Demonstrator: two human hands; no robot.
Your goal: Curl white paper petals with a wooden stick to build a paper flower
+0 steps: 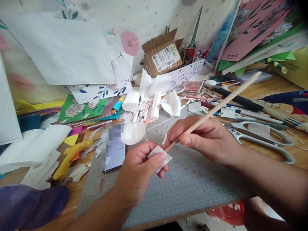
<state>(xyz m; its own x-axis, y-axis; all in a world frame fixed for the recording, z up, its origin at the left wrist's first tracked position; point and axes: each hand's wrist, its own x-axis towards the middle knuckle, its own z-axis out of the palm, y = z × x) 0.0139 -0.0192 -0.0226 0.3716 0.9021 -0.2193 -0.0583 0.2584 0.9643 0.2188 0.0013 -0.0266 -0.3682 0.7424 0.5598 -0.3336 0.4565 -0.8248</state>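
My left hand pinches a small square of white paper between thumb and fingers, above the grey cutting mat. In my right hand is a thin pale wooden stick, slanting up to the right. Its lower end meets the edge of the paper square; whether it presses on the paper I cannot tell. Just behind the hands stands a white paper cup with white fluffy material in it. A phone lies left of the cup.
To the right lie silver-handled scissors and a blue glue gun. A yellow glue gun rests at the left among paper scraps. Pens and crumpled tissue crowd the back, before a torn cardboard box. Paper rolls lie at far left.
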